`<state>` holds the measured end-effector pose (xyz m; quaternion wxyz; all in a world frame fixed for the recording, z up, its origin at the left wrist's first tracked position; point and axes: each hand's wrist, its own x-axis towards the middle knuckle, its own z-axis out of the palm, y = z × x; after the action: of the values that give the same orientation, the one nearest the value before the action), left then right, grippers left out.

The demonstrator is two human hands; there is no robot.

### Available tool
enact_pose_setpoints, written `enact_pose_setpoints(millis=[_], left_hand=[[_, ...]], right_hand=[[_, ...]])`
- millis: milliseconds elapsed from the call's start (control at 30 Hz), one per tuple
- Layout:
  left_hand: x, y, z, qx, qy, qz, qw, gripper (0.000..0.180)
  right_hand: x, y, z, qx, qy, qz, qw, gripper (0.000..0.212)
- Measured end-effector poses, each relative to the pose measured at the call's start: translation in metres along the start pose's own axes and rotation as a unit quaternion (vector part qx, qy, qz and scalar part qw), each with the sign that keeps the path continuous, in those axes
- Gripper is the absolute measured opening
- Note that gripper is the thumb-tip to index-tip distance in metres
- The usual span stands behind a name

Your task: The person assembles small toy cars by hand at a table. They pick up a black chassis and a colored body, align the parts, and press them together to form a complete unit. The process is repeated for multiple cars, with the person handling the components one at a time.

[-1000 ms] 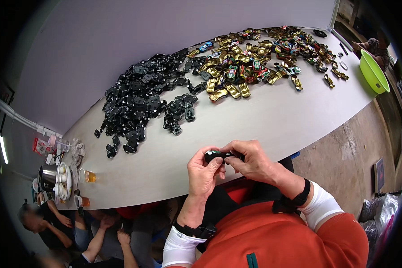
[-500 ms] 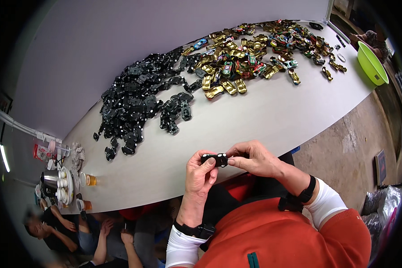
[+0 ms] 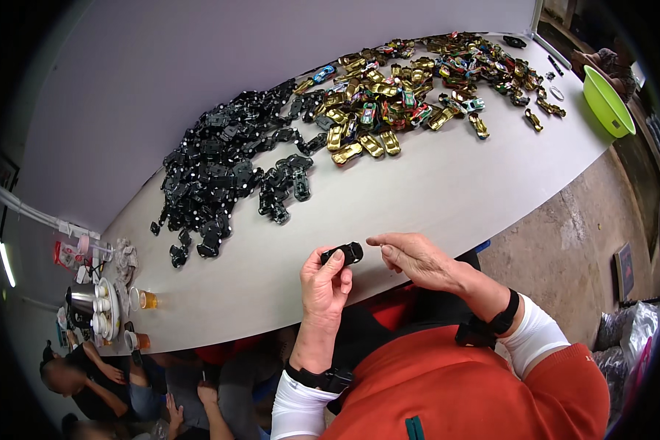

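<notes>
Small black toy-car part [image 3: 350,254], tilted, pinched in left fingers [image 3: 336,262], right end protruding.

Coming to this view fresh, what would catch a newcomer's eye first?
Probably the big heap of gold and multicoloured toy cars toward the far side of the table, with a dark mass of black pieces to its left. The bright green basin stands out at the table's right end. Nearer, the left hand holds one black piece above the near edge.
</notes>
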<state>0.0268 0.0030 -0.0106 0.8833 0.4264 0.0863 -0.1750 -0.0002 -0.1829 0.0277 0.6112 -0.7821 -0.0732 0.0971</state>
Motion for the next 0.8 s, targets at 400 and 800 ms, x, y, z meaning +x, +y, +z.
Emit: enact_pose_setpoints(millis=[400, 800], left_hand=[[-0.008, -0.002, 0.004, 0.042, -0.021, 0.008, 0.999, 0.013], [-0.01, -0.008, 0.024, 0.03, 0.036, 0.119, 0.992, 0.013]], right_hand=[[0.003, 0.005, 0.005, 0.053, -0.077, 0.005, 0.996, 0.011], [0.002, 0.004, 0.015, 0.08, -0.028, 0.011, 0.996, 0.006]])
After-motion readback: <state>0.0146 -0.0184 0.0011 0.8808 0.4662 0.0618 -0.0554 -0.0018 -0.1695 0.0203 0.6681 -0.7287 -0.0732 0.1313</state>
